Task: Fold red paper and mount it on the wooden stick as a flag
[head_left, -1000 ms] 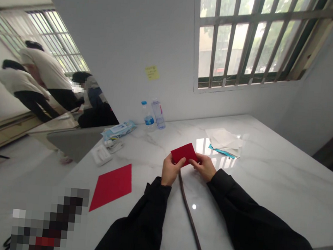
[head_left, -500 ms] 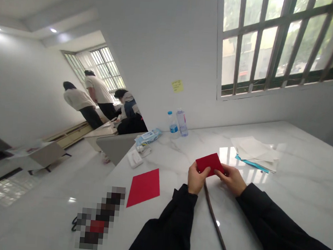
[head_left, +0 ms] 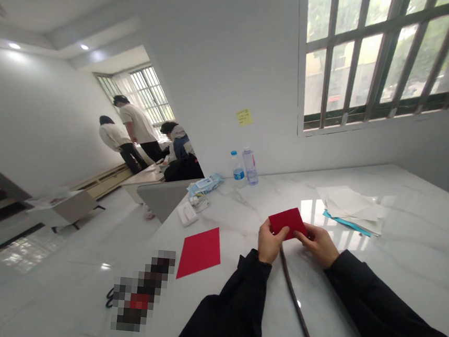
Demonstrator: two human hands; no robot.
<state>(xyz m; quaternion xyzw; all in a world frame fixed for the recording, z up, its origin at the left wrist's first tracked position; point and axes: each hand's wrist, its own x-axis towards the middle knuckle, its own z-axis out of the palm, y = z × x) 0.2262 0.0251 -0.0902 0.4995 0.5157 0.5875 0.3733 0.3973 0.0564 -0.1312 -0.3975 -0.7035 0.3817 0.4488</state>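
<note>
Between my two hands is a small piece of red paper (head_left: 287, 220), tilted up above the white marbled table (head_left: 244, 306). My left hand (head_left: 270, 243) is closed on its lower left side, thumb on the near face. At the lower right, my right hand (head_left: 321, 244) pinches the same paper with thumb and fingers. Whether it is folded in layers, I cannot tell. A thin dark brown stick or cord (head_left: 298, 306) runs from under the paper toward the near edge. Left of my hands, a larger red sheet (head_left: 200, 253) lies flat.
Loose white sheets (head_left: 350, 206) lie over a blue sheet (head_left: 347, 224) at the right. Two plastic bottles (head_left: 250, 166) stand by the wall, near a wipes pack (head_left: 205, 185) and a white box (head_left: 187, 214). Black-handled scissors (head_left: 110, 298) lie beside a blurred-out patch. Several people are in the background.
The whole view has shifted slightly, so things appear a little farther right. Both hands keep the same grip on the red paper. In the background, one person's pose has changed a little.
</note>
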